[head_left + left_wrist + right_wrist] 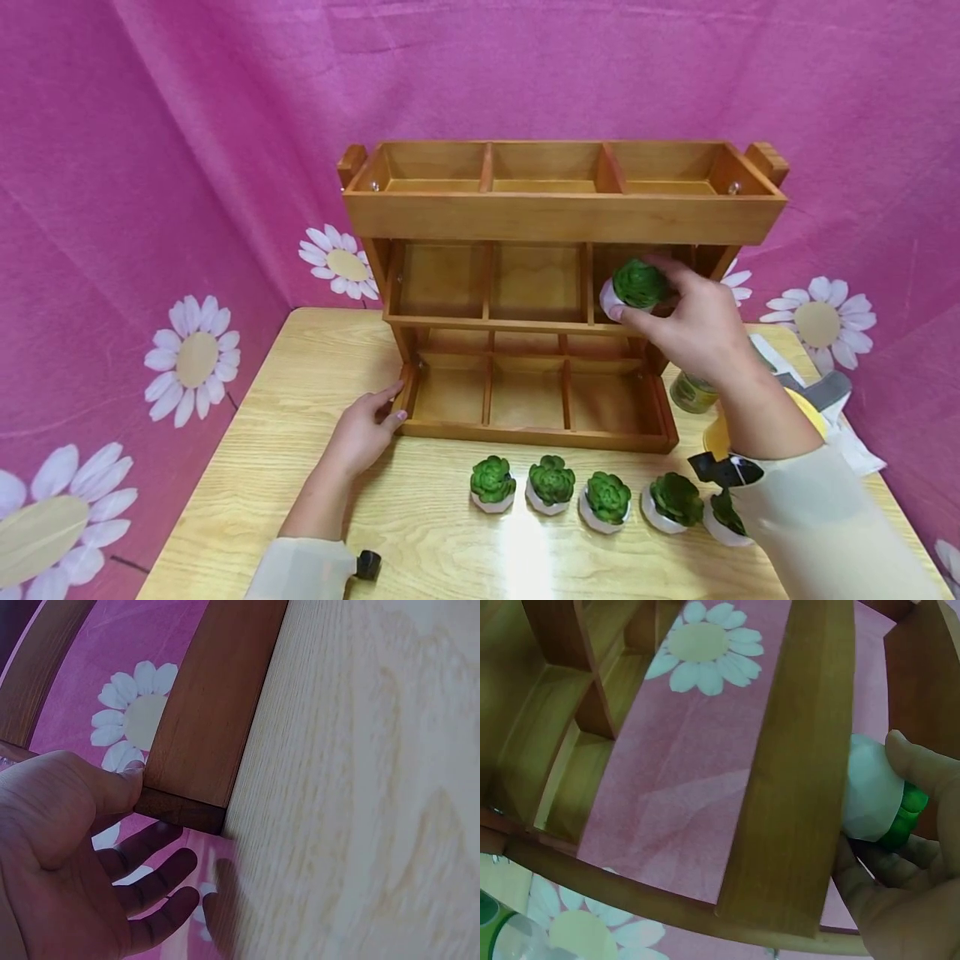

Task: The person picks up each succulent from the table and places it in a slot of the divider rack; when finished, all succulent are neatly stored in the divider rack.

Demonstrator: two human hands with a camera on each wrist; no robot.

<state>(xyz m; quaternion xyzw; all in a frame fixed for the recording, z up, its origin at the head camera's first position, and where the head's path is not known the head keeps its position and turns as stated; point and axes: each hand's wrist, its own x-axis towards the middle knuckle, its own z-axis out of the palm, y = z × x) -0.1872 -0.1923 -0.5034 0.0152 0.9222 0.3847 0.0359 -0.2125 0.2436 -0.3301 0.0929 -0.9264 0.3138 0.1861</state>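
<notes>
A three-tier wooden shelf [566,218] stands on the table, each tier split into three compartments. My right hand [697,321] grips a small potted succulent [639,283], green with a white faceted pot, at the right compartment of the middle tier. The right wrist view shows the white pot [871,791] tilted sideways between thumb and fingers, beside a wooden board. At the lower left corner of the shelf, my left hand [367,429] holds the frame. Its thumb [129,784] presses the corner in the left wrist view, with the other fingers loosely spread below.
Several more potted succulents [551,483] line up on the wooden table [315,367] before the shelf. Right of it are a green can [692,393], a yellow object [716,437] and a white-and-grey item [828,392], partly behind the right forearm. Pink flowered cloth [225,167] hangs behind.
</notes>
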